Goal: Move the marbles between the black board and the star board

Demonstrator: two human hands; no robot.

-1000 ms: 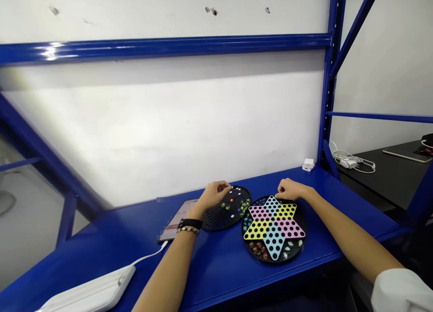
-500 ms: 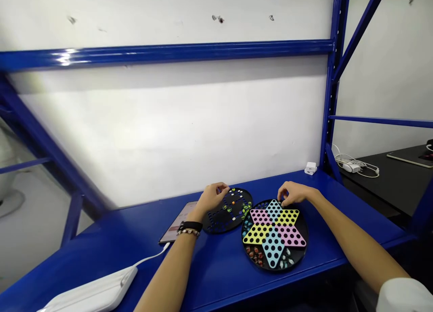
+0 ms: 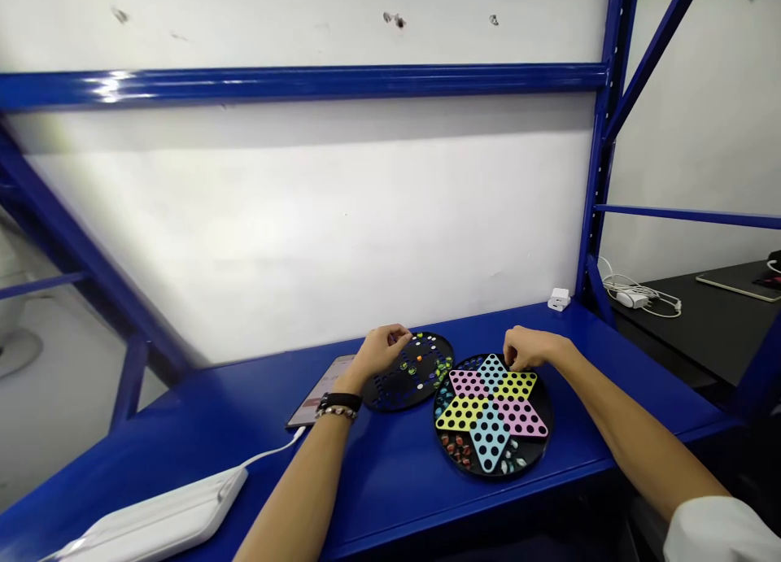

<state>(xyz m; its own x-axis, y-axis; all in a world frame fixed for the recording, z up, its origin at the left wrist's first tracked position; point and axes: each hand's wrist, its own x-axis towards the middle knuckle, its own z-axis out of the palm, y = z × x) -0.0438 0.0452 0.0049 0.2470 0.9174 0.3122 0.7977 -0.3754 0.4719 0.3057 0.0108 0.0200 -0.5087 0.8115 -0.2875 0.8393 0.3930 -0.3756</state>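
My left hand [image 3: 383,349] hovers at the far left edge of a round black board [image 3: 390,387], thumb and fingertips pinched together; anything between them is too small to make out. Yellow-green marbles [image 3: 440,375] gather at that board's right side, with a few other coloured pieces on it. My right hand [image 3: 525,348] reaches, fingers curled and closed, to the far right rim of the Chinese checkers board [image 3: 490,399]. Its fingertips are partly hidden. Around the coloured star, red marbles [image 3: 457,448], white marbles [image 3: 512,458] and blue marbles [image 3: 443,398] lie in separate rim compartments.
A tablet [image 3: 320,391] lies left of the black board, cabled to a white device [image 3: 164,517]. White chargers [image 3: 559,299] stand at the back right of the blue table [image 3: 390,497]. Blue frame bars [image 3: 305,82] cross the wall; a black table [image 3: 701,326] adjoins on the right.
My right hand's fingers have curled in more at the rim of the Chinese checkers board. The left hand keeps its pinch over the black board. The view has shifted slightly.
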